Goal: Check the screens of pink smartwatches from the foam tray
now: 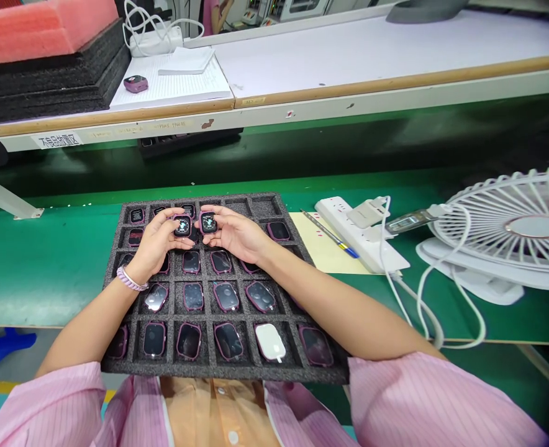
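Observation:
My left hand point(156, 242) pinches a smartwatch with a lit round dial point(182, 226) above the back rows of a foam tray point(169, 308). Close beside it, my right hand point(235, 233) grips a second smartwatch point(208, 222), its screen lit with a similar dial. Both watch cases are purple and carry no straps. In the tray's compartments lie several more purple watches with dark screens, such as a watch point(154, 339) in the front row. One white-faced piece point(271, 342) sits among them. My hands and forearms hide some compartments.
On the right stand a white power strip point(362, 233), a pen point(330, 234) on yellow paper and a white fan point(512, 230) with loose cables. The shelf holds stacked foam point(46, 81), a notebook point(176, 87) and another watch point(135, 84). A person is partly visible behind.

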`<move>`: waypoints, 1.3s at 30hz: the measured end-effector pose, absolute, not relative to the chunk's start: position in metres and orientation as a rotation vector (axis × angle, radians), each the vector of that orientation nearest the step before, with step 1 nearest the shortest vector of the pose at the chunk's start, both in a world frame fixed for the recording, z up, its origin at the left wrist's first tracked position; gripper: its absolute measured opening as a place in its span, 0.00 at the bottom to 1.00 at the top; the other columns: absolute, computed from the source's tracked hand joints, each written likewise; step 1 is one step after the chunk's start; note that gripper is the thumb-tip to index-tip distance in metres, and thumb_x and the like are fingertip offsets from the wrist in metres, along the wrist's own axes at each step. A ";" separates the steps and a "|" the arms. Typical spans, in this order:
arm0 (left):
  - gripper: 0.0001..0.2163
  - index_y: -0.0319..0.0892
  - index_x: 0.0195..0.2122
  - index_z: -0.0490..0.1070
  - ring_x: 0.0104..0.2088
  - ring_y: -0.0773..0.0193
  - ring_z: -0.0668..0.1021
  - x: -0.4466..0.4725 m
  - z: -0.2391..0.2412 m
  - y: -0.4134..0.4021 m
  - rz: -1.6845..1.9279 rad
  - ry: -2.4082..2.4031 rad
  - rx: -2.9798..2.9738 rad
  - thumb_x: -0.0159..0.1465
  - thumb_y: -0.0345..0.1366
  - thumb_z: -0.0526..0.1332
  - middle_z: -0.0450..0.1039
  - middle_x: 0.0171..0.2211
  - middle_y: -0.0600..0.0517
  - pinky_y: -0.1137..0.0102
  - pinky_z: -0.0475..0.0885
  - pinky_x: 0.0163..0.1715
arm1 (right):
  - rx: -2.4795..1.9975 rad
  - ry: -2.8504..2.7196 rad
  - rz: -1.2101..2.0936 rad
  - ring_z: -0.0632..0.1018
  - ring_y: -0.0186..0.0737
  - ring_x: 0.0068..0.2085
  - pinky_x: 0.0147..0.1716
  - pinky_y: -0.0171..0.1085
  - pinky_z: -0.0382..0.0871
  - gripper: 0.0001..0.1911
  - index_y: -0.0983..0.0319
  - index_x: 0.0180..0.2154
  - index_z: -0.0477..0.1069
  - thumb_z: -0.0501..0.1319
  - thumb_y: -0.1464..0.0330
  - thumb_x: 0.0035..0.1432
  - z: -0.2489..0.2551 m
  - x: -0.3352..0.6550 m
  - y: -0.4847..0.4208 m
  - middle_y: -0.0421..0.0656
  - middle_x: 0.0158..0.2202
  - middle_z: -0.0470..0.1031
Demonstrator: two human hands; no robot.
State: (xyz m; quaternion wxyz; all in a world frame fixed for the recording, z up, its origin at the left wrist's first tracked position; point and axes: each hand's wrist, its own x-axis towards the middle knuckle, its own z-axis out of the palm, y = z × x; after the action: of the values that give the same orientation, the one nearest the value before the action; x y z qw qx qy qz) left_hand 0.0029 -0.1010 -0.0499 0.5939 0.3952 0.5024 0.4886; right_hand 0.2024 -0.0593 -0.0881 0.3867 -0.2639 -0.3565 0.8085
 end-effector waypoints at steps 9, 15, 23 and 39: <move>0.21 0.41 0.50 0.67 0.25 0.64 0.84 0.002 -0.053 -0.103 1.091 1.107 1.003 0.54 0.31 0.64 0.79 0.38 0.53 0.71 0.84 0.29 | -0.589 -1.117 1.907 0.82 0.35 0.30 0.31 0.32 0.78 0.23 0.61 0.50 0.70 0.70 0.73 0.52 -0.092 0.202 -0.065 0.40 0.39 0.81; 0.20 0.41 0.49 0.67 0.25 0.64 0.84 0.001 -0.053 -0.103 1.078 1.086 1.011 0.54 0.32 0.65 0.80 0.37 0.53 0.71 0.84 0.29 | -0.571 -1.153 1.892 0.82 0.35 0.30 0.32 0.33 0.79 0.24 0.61 0.51 0.70 0.73 0.71 0.53 -0.094 0.202 -0.065 0.41 0.40 0.81; 0.21 0.40 0.49 0.67 0.25 0.65 0.84 0.003 -0.053 -0.103 1.087 1.083 1.003 0.53 0.31 0.66 0.79 0.36 0.54 0.72 0.84 0.28 | -0.560 -1.190 1.873 0.83 0.35 0.30 0.31 0.32 0.78 0.26 0.61 0.51 0.70 0.77 0.65 0.56 -0.094 0.203 -0.065 0.41 0.39 0.81; 0.24 0.39 0.49 0.67 0.26 0.63 0.85 0.002 -0.054 -0.103 1.101 1.067 1.017 0.50 0.32 0.68 0.79 0.37 0.54 0.73 0.85 0.29 | -0.558 -1.206 1.885 0.83 0.34 0.31 0.31 0.31 0.77 0.27 0.61 0.52 0.68 0.73 0.73 0.52 -0.094 0.202 -0.067 0.38 0.39 0.80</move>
State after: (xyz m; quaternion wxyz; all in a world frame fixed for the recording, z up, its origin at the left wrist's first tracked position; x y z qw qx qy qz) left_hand 0.0019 -0.1035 -0.0539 0.6060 0.4397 0.4614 0.4760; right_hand 0.2025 -0.0670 -0.0938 0.4055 -0.2213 -0.4781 0.7470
